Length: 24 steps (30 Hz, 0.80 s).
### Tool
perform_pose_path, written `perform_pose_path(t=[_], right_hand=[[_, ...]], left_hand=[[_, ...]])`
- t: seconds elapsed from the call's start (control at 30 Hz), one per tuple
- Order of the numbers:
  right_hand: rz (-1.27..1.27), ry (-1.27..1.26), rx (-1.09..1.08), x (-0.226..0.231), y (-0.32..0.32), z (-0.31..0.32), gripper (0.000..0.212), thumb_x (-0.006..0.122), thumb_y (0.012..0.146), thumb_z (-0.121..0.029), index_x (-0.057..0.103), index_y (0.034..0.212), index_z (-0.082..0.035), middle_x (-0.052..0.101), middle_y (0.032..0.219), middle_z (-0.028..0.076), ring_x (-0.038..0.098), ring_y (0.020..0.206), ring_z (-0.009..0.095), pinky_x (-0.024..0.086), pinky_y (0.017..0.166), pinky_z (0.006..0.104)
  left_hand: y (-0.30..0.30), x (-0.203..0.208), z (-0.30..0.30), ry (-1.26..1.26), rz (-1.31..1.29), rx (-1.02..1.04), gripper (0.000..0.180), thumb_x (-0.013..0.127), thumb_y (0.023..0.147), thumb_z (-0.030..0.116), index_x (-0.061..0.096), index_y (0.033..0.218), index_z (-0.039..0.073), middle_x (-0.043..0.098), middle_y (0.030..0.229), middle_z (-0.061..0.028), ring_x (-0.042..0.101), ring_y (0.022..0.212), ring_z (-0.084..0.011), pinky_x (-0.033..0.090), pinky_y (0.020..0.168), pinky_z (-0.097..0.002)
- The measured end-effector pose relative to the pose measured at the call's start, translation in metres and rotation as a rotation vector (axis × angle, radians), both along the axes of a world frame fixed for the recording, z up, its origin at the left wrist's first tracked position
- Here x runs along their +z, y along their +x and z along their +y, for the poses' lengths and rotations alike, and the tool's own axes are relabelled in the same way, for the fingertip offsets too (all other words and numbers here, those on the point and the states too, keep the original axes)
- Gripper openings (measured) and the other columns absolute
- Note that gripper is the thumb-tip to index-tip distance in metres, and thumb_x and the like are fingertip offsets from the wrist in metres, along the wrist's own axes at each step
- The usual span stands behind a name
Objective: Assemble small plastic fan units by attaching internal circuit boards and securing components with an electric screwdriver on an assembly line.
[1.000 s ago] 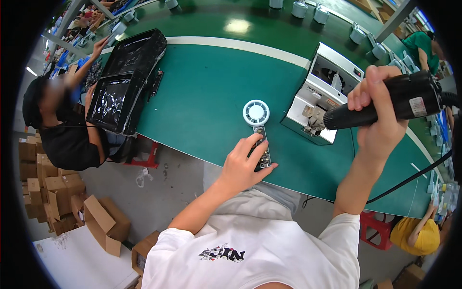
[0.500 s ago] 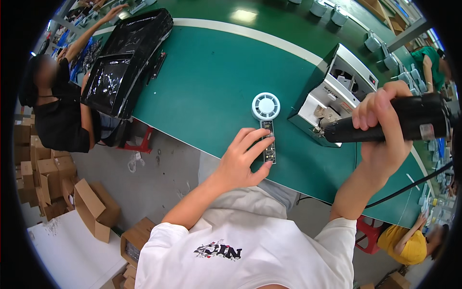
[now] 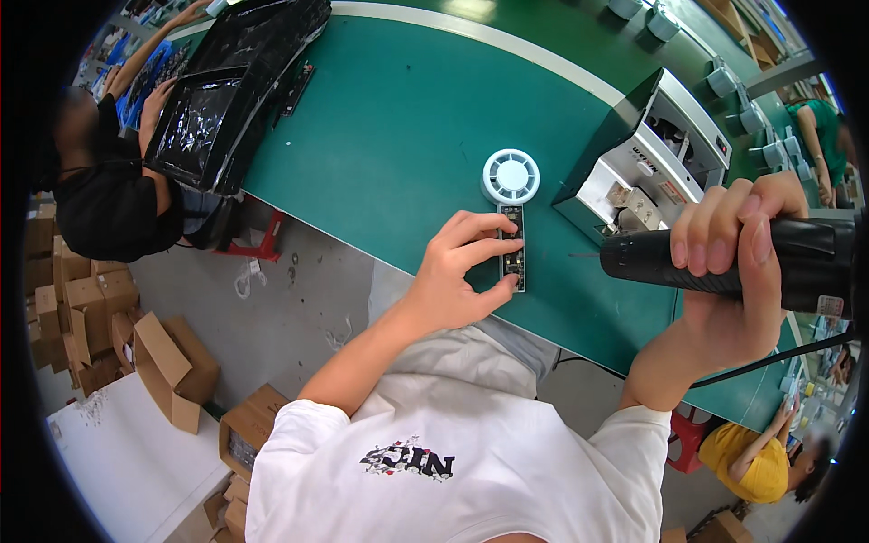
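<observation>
A white handheld fan (image 3: 511, 176) lies on the green table in front of me, its round vented head pointing away. Its handle lies open and shows a dark circuit board (image 3: 513, 217). My left hand (image 3: 453, 269) holds this handle, with fingertips on the board and the thumb at its near end. A black electric screwdriver (image 3: 652, 260) is gripped in my right hand (image 3: 738, 244), held level with its thin bit pointing left toward the handle. Whether a screw sits on the bit is too small to tell. Just beyond the screwdriver stands a silver and black screw feeder (image 3: 625, 195).
Black plastic-lined trays (image 3: 204, 127) stand at the table's far left, beside a person in black. A dark cable (image 3: 774, 357) trails from the screwdriver at right. Several white fan parts (image 3: 747, 118) line the far right. Cardboard boxes (image 3: 176, 362) lie on the floor at left.
The screwdriver's tip has come away from the screw feeder, so its bit now shows. My left hand stays on the fan's handle. The whole view has shifted slightly.
</observation>
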State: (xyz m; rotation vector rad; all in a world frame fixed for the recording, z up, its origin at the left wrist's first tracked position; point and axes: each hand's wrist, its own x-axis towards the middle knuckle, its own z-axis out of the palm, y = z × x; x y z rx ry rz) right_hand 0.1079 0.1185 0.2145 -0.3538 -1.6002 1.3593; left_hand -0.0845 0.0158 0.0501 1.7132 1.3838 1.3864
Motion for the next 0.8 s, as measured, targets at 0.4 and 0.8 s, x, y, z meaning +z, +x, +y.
perform_pose_path(t=[0.4, 0.8], right_hand=[[0.136, -0.118, -0.146, -0.014, -0.032, 0.002, 0.006, 0.048, 0.095, -0.008, 0.047, 0.096, -0.003, 0.046, 0.071, 0.006, 0.044, 0.063, 0.016, 0.041, 0.063, 0.0321], [0.177, -0.192, -0.284, -0.023, -0.059, 0.005, 0.016, 0.066, 0.083, 0.002, 0.054, 0.093, 0.001, 0.054, 0.065, 0.008, 0.053, 0.054, 0.015, 0.048, 0.056, 0.0313]], left_hand=[[0.006, -0.003, -0.004, 0.112, 0.174, 0.045, 0.037, 0.069, 0.064, 0.003, 0.067, 0.101, 0.000, 0.063, 0.112, -0.0113, 0.060, 0.087, -0.0279, 0.053, 0.073, -0.0359], [0.004, -0.006, -0.004, 0.149, 0.184, 0.059, 0.036, 0.069, 0.063, 0.004, 0.068, 0.098, -0.001, 0.063, 0.110, -0.0116, 0.060, 0.083, -0.0286, 0.054, 0.070, -0.0357]])
